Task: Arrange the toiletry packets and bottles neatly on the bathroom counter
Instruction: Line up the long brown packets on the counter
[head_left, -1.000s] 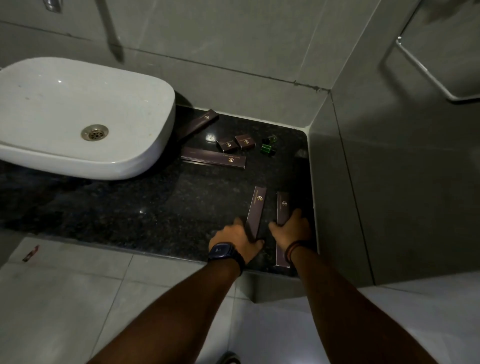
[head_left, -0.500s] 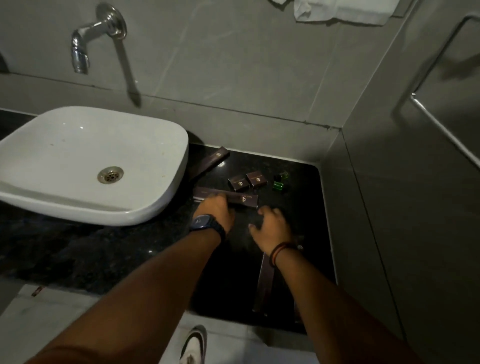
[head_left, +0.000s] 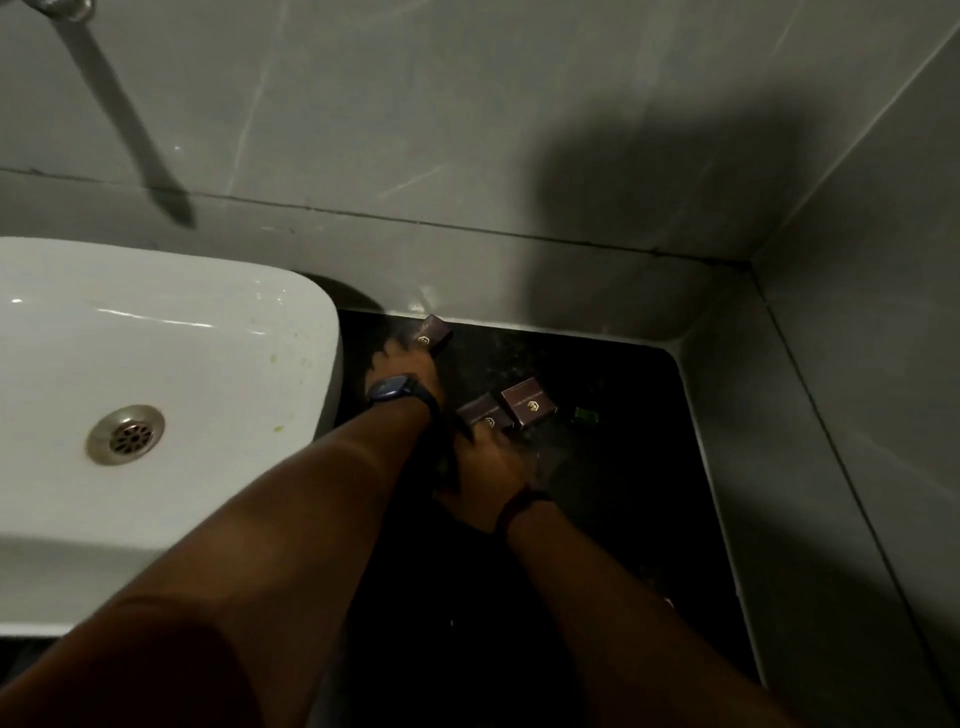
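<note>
On the black granite counter (head_left: 623, 467), my left hand (head_left: 402, 364), wearing a watch, lies over a long brown packet (head_left: 434, 332) beside the sink, and the packet's far end sticks out past my fingers. My right hand (head_left: 488, 467) rests palm down just below it. Its fingertips touch a small brown box (head_left: 480, 410). A second small brown box (head_left: 527, 400) sits right of the first one. A little green bottle (head_left: 586, 414) lies further right. My arms hide the other long packets.
A white basin (head_left: 156, 389) with a metal drain fills the left side, close against my left wrist. Grey tiled walls close off the counter at the back and right. The tap (head_left: 62, 8) is at the top left.
I have leaned in closer. My left hand went from the flat-lying long packet up to the one beside the sink. My right hand moved forward to the small boxes.
</note>
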